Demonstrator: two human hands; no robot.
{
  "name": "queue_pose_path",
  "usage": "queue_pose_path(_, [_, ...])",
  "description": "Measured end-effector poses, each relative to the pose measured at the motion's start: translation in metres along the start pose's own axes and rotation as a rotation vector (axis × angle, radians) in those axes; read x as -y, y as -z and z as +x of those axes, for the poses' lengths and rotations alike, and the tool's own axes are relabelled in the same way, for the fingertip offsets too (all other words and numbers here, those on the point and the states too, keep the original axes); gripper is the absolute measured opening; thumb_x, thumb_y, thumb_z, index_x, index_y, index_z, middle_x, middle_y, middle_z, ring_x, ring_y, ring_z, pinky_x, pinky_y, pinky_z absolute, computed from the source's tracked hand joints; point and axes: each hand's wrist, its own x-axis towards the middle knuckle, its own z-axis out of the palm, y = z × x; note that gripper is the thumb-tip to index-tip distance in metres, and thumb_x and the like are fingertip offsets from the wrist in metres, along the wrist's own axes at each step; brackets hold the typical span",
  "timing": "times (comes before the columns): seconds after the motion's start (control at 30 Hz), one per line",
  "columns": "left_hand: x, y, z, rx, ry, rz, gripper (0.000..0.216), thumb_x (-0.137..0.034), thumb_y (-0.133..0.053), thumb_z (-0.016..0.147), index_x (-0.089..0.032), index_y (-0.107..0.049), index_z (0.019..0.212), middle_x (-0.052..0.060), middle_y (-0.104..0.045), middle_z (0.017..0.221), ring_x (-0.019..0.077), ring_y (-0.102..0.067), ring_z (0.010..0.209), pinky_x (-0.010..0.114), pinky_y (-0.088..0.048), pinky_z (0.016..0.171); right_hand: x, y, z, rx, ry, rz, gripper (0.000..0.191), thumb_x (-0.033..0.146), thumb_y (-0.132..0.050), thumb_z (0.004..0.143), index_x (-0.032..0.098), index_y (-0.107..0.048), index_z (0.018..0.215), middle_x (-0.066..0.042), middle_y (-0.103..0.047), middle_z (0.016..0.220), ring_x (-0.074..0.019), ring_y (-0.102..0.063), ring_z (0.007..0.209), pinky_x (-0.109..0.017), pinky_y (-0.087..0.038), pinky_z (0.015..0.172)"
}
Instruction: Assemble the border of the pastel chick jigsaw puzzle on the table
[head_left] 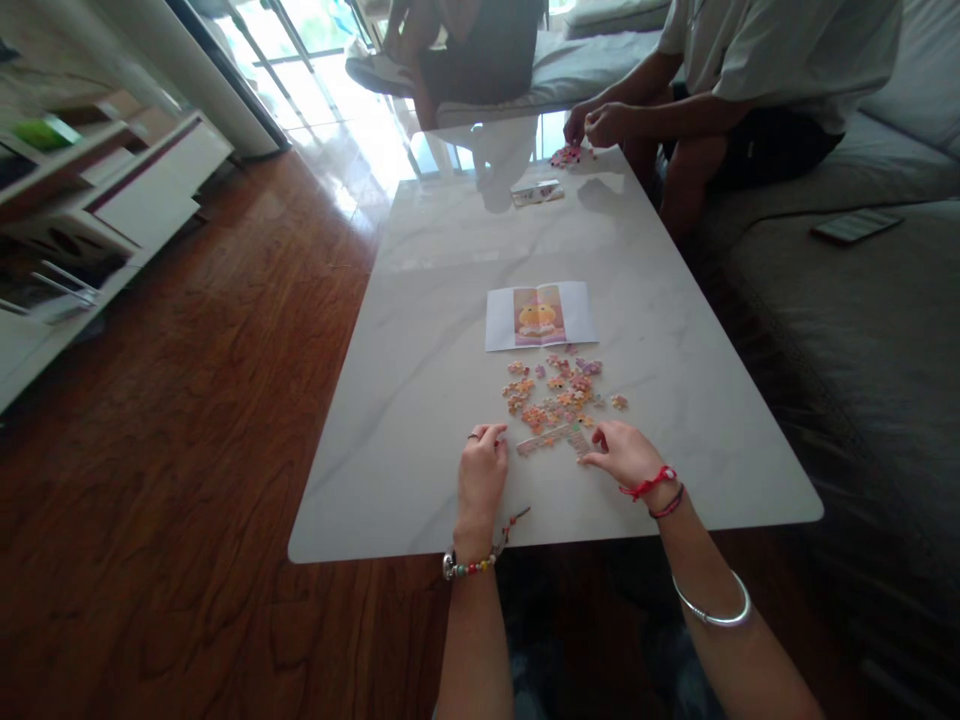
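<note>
Joined jigsaw pieces (541, 438) form a pale, angled strip on the table close to me. My right hand (628, 458) has thumb and fingers curled at the strip's right end, pinching a jigsaw piece (580, 441) there. To the left of the strip, my left hand (481, 478) rests with its fingers curled in; whatever they hold, if anything, is hidden. Just beyond lies a scattered heap of loose jigsaw pieces (559, 396), mostly orange, pink and purple. A creased reference sheet (540, 315) with a yellow figure printed on it lies flat behind the heap.
Everything lies on a white marbled table (405, 400) with rounded corners. At its far end a person's hands (600, 122) are over another pile of pieces (568, 157), near a folded paper (537, 193). A phone (856, 226) rests on the sofa (847, 300) at right.
</note>
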Motion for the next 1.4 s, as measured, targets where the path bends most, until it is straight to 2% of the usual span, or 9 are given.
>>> queue_pose_path(0.17, [-0.004, -0.004, -0.002, 0.009, -0.027, 0.008, 0.023, -0.012, -0.043, 0.077, -0.017, -0.058, 0.094, 0.005, -0.058, 0.093, 0.0138, -0.056, 0.076, 0.028, -0.045, 0.076, -0.013, 0.007, -0.002, -0.008, -0.019, -0.003, 0.011, 0.021, -0.058, 0.069, 0.015, -0.058, 0.078, -0.006, -0.06, 0.079, -0.0153, -0.055, 0.074, -0.024, -0.039, 0.066])
queue_pose_path(0.33, [-0.007, -0.003, -0.001, 0.015, -0.023, 0.014, 0.022, -0.012, -0.043, 0.077, -0.017, -0.058, 0.093, 0.005, -0.058, 0.093, 0.0147, -0.056, 0.077, 0.028, -0.045, 0.075, -0.022, 0.013, -0.003, 0.005, -0.039, -0.015, 0.01, 0.02, -0.054, 0.072, 0.014, -0.059, 0.078, -0.006, -0.061, 0.078, -0.0145, -0.055, 0.073, -0.023, -0.039, 0.067])
queue_pose_path(0.6, [-0.011, -0.002, -0.001, 0.021, -0.014, 0.04, 0.024, -0.013, -0.044, 0.077, -0.017, -0.057, 0.096, 0.006, -0.057, 0.096, 0.016, -0.056, 0.081, 0.029, -0.045, 0.076, -0.017, 0.009, -0.005, 0.04, 0.028, 0.0, 0.011, 0.02, -0.055, 0.072, 0.014, -0.059, 0.079, -0.005, -0.061, 0.079, -0.0149, -0.055, 0.074, -0.023, -0.039, 0.068])
queue_pose_path(1.07, [-0.015, -0.009, 0.0, 0.024, -0.051, 0.05, 0.023, -0.014, -0.044, 0.077, -0.018, -0.057, 0.096, 0.005, -0.057, 0.095, 0.0138, -0.056, 0.075, 0.027, -0.046, 0.074, -0.018, 0.005, -0.007, 0.0, 0.096, 0.043, 0.008, 0.019, -0.057, 0.07, 0.016, -0.058, 0.077, -0.003, -0.059, 0.074, -0.0134, -0.054, 0.069, -0.023, -0.039, 0.065])
queue_pose_path(1.4, [-0.015, -0.009, 0.001, 0.039, -0.044, 0.026, 0.024, -0.014, -0.044, 0.077, -0.018, -0.058, 0.096, 0.005, -0.057, 0.097, 0.0132, -0.056, 0.075, 0.027, -0.045, 0.075, -0.015, 0.005, -0.006, 0.002, 0.085, 0.047, 0.008, 0.019, -0.057, 0.069, 0.017, -0.058, 0.077, -0.003, -0.059, 0.073, -0.0136, -0.054, 0.069, -0.024, -0.039, 0.066])
